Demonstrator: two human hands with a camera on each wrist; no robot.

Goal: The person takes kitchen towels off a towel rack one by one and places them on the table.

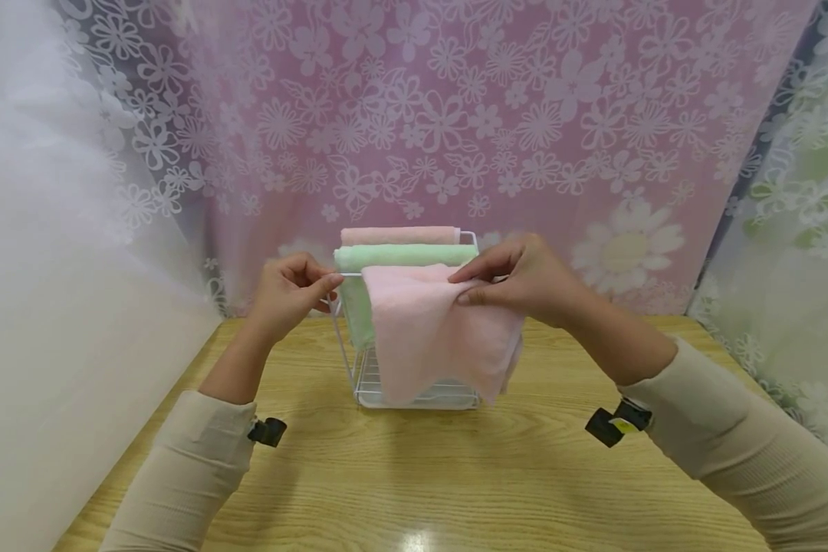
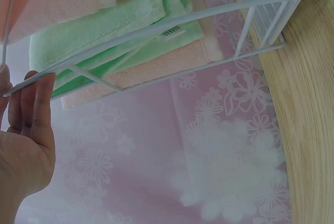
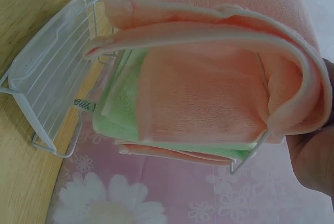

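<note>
A white wire rack [image 2: 224, 8] stands on the table with towels draped over its top bars. At the rack's upper left front corner, my left hand [image 1: 283, 295] pinches the wire between thumb and fingers. My right hand [image 1: 527, 280] pinches a pink towel [image 1: 414, 330] near its top fold. This towel hangs over the front bar, its right side flaring outward and its lower edges loose. Behind it hangs a green towel [image 1: 407, 255], and farther back another pink towel [image 1: 396, 235]. In the right wrist view the front towel's layers bow apart, and most of the right hand is hidden.
A shallow white tray [image 1: 414, 403] sits at the rack's base. The wood-grain table [image 1: 414, 475] extends in front and to both sides. Behind rises a pink flowered curtain [image 1: 441, 115], with pale sheets at left and right. Each sleeve cuff carries a small black device [image 1: 267, 432].
</note>
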